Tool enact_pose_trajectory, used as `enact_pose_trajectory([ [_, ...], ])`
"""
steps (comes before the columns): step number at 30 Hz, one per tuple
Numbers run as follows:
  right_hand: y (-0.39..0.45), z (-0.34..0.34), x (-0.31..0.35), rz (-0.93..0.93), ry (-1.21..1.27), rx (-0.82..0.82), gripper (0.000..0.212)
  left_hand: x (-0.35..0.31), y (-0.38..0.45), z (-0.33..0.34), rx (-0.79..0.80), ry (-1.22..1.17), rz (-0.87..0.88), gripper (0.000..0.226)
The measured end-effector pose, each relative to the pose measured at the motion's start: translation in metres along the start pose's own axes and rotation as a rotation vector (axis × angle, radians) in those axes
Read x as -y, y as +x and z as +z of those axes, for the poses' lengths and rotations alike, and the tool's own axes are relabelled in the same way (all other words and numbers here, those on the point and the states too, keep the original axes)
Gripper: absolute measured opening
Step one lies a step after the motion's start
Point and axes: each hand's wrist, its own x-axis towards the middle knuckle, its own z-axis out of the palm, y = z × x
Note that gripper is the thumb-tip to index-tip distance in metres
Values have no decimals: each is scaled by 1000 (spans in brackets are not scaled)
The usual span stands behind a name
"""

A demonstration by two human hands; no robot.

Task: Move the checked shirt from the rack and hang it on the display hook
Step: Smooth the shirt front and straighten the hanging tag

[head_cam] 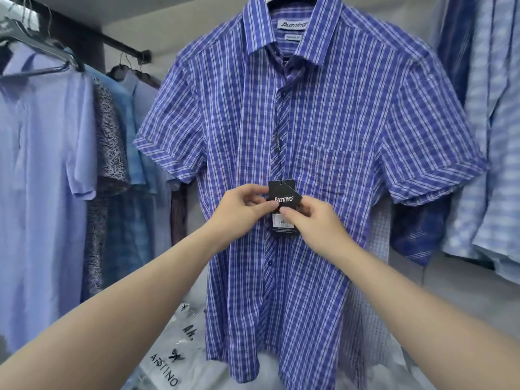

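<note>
The blue-and-white checked short-sleeved shirt point(304, 153) hangs broad across the middle, blocking any straight reach behind it. On the left, a row of pale blue and patterned shirts on a dark rail point(84, 130) crowds close to its sleeve, leaving a narrow gap. Striped blue shirts point(484, 136) press against the right sleeve. Below, clear plastic-wrapped packets point(174, 358) cover the surface.

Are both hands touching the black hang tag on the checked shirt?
Touching. The head view shows the left hand and right hand pinching the black tag.
</note>
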Motion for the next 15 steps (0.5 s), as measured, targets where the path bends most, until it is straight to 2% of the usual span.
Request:
enact_pose_trajectory([
  [3,6,-1,-4,34,14,-8,5,1,0,2,-22,-10,-7,11],
  [10,7,-12,-7,100,55,55,7,1,2,0,-39,-82,-63,21],
  [15,7,-19,-8,120,-8,63,23,-1,4,0,-72,-84,-80,23],
])
